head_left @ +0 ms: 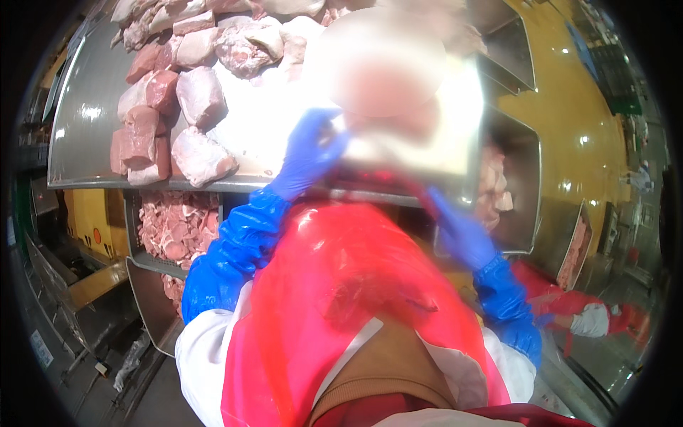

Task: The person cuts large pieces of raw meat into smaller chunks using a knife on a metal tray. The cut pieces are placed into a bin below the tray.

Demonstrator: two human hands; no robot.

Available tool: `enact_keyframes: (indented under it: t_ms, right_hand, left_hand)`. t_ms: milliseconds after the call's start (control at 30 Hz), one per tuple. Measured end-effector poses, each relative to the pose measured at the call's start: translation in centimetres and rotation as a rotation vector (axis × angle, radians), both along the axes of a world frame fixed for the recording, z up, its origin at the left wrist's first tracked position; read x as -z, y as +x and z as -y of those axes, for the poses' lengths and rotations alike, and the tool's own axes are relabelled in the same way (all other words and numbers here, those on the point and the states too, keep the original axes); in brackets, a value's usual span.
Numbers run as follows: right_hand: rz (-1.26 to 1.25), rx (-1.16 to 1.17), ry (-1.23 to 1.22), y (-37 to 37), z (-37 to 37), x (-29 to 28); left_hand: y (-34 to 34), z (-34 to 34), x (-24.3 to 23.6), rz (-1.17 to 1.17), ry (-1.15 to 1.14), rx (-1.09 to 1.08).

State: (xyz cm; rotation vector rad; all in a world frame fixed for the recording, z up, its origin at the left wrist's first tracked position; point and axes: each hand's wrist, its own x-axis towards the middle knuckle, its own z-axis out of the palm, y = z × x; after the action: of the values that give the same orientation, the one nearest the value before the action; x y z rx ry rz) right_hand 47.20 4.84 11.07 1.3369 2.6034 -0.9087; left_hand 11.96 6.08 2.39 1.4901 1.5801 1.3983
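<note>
My left hand (313,149), in a blue glove, is at the white board (455,156), beside a pale-pink piece of meat (384,99). Its fingers are bent, but blur and glare hide whether they grip it. My right hand (459,231), also blue-gloved, is closed on the red handle of a knife (427,199) at the board’s near edge; the blade is blurred. Several cuts of raw meat (199,96) lie to the left and along the back of the steel table (82,142).
Bins of meat pieces sit below the table at left (178,228) and at right (519,185), with another bin (573,252) farther right. A co-worker in red and white (590,320) is at the lower right. A yellow surface (569,85) lies beyond the right bins.
</note>
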Motion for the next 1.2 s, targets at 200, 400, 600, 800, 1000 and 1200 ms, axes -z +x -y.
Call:
enact_keyframes:
  t_ms: [200, 400, 600, 800, 1000, 1200]
  right_hand:
    - [-0.509, 0.383, 0.276, -8.4, -1.4, 0.6]
    - [-0.578, 0.465, 0.238, -13.5, -4.9, 4.8]
    - [-0.491, 0.416, 0.259, -12.8, -2.6, 4.4]
    - [-0.366, 0.279, 0.339, -17.6, -2.7, 7.8]
    - [0.173, 0.225, 0.277, -13.8, 5.6, 2.1]
    - [-0.095, 0.31, 0.155, -21.7, -5.1, 7.2]
  left_hand:
    - [0.1, -3.0, 2.7, -0.448, -0.021, 0.05]
    - [1.0, -3.7, 1.3, -0.513, 0.151, 0.028]
    - [-2.5, -4.2, 2.0, -0.168, -0.152, 0.174]
    - [-3.7, -3.6, 1.9, -0.094, -0.103, 0.282]
    - [-5.5, -3.1, 3.7, -0.133, 0.04, 0.404]
    - [-6.4, -1.9, 1.2, -0.121, -0.028, 0.532]
